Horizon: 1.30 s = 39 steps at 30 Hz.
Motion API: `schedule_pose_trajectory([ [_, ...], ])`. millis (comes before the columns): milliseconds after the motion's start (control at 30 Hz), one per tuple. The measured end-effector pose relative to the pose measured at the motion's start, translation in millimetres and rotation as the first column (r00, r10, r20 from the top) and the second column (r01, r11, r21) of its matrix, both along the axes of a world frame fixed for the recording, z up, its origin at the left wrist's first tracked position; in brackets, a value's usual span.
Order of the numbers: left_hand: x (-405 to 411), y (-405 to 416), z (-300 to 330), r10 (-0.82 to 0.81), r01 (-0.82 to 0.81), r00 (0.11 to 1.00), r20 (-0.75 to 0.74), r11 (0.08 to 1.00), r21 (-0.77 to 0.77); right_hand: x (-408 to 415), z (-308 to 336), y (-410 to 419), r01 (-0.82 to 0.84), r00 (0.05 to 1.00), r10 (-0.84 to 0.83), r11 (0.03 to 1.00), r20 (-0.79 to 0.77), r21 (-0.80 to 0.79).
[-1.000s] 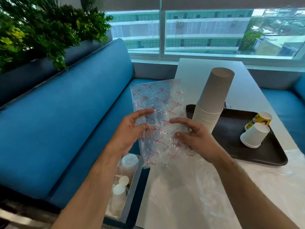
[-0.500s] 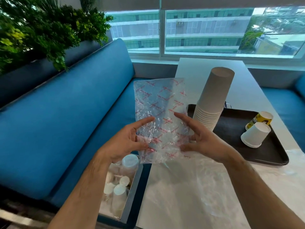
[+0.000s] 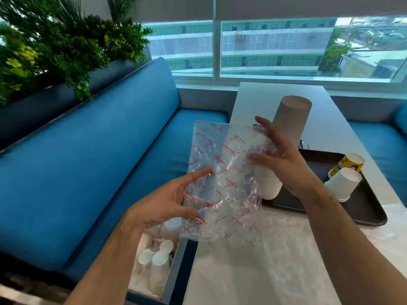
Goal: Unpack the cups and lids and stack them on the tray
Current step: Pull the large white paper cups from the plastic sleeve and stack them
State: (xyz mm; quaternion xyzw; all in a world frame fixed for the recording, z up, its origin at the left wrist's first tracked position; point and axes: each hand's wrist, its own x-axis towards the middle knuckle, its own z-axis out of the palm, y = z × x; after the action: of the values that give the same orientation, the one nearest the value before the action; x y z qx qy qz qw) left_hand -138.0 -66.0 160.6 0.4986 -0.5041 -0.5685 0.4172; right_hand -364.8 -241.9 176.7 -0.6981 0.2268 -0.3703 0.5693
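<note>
Daylight from the wide window fell on the white table (image 3: 275, 95), where I held a crinkled clear plastic bag with red print (image 3: 222, 183) above its near left edge. My left hand (image 3: 167, 203) pinched the bag's lower left side; my right hand (image 3: 284, 159) touched its upper right with fingers spread. Behind it, on the black tray (image 3: 365, 208), stood an upturned stack of white paper cups (image 3: 286, 137).

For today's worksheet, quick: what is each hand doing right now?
Left hand: pinches the plastic bag at its lower left edge.
Right hand: fingers spread, touching the bag's upper right.
</note>
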Motion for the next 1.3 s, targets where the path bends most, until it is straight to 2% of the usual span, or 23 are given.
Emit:
schedule_pose_trajectory([
  [33,1,1,1,-0.022,0.022,1.0,0.016,1.0,0.022,-1,8,-1,0.07,0.993,-0.083,0.988,-0.087,-0.14],
  [100,1,1,3,-0.066,0.062,0.994,0.083,0.997,0.05,-1,24,-6,0.13,0.938,-0.27,0.856,-0.219,-0.501],
  [133,0,0,5,-0.094,0.087,0.987,0.129,0.995,0.057,3,31,-9,0.102,0.922,-0.301,0.795,-0.244,-0.598],
  [167,-1,-2,7,-0.122,0.112,0.978,0.168,0.992,0.063,7,38,-11,0.05,0.915,-0.283,0.788,-0.288,-0.613],
  [267,-5,-5,12,-0.192,0.176,0.951,0.241,0.981,0.085,28,60,-16,-0.168,0.862,-0.062,0.901,-0.502,-0.4],
  [333,-8,-7,15,-0.223,0.204,0.935,0.274,0.974,0.096,36,69,-19,-0.275,0.798,0.024,0.903,-0.603,-0.328],
  [433,-11,-6,16,-0.244,0.221,0.922,0.301,0.969,0.109,43,74,-27,-0.313,0.801,0.136,0.925,-0.583,-0.214],
  [567,-13,-4,15,-0.249,0.228,0.929,0.273,0.968,0.107,53,71,-32,-0.165,0.896,0.064,0.967,-0.44,-0.195],
  [667,-11,-1,15,-0.236,0.218,0.938,0.253,0.971,0.099,54,68,-34,-0.063,0.948,0.029,0.993,-0.317,-0.095],
  [733,-7,2,15,-0.207,0.191,0.953,0.222,0.977,0.091,46,68,-34,-0.114,0.912,0.08,0.992,-0.403,-0.06],
  [800,-1,4,16,-0.185,0.171,0.963,0.196,0.982,0.084,35,69,-33,-0.258,0.777,0.158,0.963,-0.609,-0.079],
  [867,3,6,17,-0.181,0.169,0.966,0.186,0.983,0.079,26,69,-32,-0.343,0.698,0.21,0.937,-0.684,-0.062],
  [1067,10,11,17,-0.159,0.154,0.98,0.116,0.987,0.05,21,56,-41,-0.139,0.882,0.07,0.984,-0.466,-0.116],
  [1200,16,15,15,-0.131,0.128,0.989,0.065,0.99,0.052,8,50,-44,-0.2,0.819,0.12,0.976,-0.561,-0.083],
  [1300,17,18,14,-0.111,0.108,0.992,0.06,0.993,0.048,12,44,-47,-0.069,0.86,-0.028,0.983,-0.51,-0.17],
])
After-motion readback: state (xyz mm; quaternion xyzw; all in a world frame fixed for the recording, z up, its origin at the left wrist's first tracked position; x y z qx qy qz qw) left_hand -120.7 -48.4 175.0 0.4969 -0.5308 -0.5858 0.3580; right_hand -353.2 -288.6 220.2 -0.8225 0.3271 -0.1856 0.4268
